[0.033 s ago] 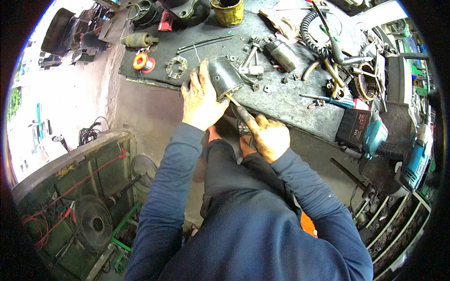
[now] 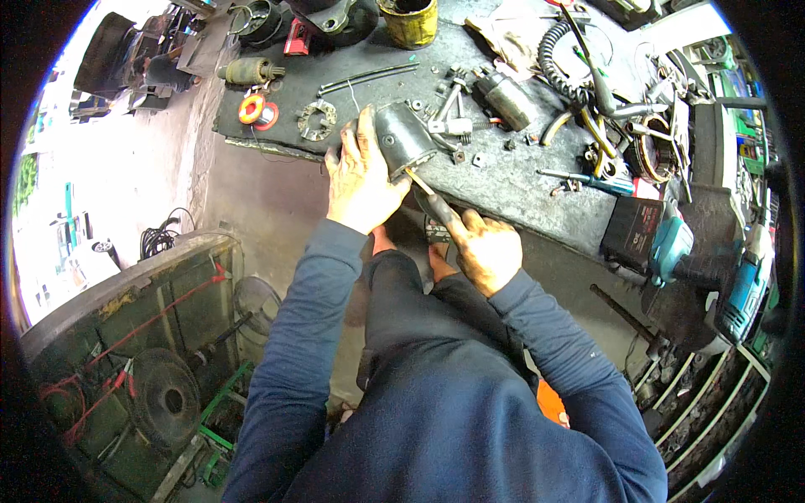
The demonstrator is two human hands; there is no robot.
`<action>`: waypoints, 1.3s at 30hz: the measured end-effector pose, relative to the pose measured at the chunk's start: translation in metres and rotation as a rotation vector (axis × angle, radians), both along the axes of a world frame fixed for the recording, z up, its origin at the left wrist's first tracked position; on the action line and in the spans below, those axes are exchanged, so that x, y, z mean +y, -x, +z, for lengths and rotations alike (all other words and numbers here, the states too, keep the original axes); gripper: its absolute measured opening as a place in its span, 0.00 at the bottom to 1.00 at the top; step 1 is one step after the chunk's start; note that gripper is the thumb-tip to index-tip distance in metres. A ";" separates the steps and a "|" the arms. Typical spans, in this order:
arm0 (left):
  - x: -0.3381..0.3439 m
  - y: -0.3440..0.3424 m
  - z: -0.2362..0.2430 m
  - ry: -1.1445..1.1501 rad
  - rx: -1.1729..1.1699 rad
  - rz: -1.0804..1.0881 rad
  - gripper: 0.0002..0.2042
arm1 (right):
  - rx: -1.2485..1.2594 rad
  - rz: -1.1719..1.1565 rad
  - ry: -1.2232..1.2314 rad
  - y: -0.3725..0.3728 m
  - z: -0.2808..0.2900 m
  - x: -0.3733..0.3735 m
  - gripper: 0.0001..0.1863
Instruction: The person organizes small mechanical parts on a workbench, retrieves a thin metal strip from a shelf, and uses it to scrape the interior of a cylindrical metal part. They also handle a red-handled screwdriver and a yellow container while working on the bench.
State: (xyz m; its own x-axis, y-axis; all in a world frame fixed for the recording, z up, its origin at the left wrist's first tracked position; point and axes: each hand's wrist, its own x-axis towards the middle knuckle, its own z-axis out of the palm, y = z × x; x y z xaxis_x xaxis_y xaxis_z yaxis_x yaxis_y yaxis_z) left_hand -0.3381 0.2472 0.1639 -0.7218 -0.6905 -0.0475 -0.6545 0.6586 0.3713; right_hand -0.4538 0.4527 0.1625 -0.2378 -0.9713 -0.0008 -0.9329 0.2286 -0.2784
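A black cylindrical metal housing (image 2: 404, 138), like a motor casing, lies tilted at the near edge of the workbench. My left hand (image 2: 360, 180) grips its left side, fingers along the wall and thumb near the lower rim. In my right hand (image 2: 488, 251) is a slim tool with a dark handle (image 2: 438, 210); its narrow tan tip meets the housing's near rim. Exactly what kind of tool it is cannot be made out. Left of the housing lie a toothed ring-shaped part (image 2: 317, 121) and a spool of copper-coloured wire (image 2: 257, 112).
The workbench (image 2: 520, 184) carries an armature (image 2: 250, 72), a yellow pot (image 2: 409, 25), a cylindrical motor (image 2: 505, 99) and a blue-handled screwdriver (image 2: 616, 183). Teal power tools (image 2: 671, 243) stand at its right end. A metal bin (image 2: 142, 293) with a wheel-like disc stands lower left.
My right hand has shifted very slightly right and toward me with the tool. The left hand and the housing look the same.
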 end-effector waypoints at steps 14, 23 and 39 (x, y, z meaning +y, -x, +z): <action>-0.004 0.003 -0.003 0.008 0.040 0.012 0.59 | 0.028 0.030 0.039 0.007 -0.010 -0.016 0.42; -0.004 0.003 -0.008 0.022 0.096 0.010 0.58 | -0.017 0.053 0.036 0.015 -0.008 -0.013 0.46; -0.003 0.003 -0.004 -0.003 0.096 0.040 0.57 | -0.059 0.107 0.046 0.026 -0.012 -0.023 0.49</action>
State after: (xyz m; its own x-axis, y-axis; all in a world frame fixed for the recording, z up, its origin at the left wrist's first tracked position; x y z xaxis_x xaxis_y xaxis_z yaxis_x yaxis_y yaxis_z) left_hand -0.3412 0.2445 0.1597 -0.6949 -0.7189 0.0184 -0.6417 0.6314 0.4353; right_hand -0.4797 0.4300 0.1503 -0.1338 -0.9904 0.0336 -0.9330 0.1145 -0.3411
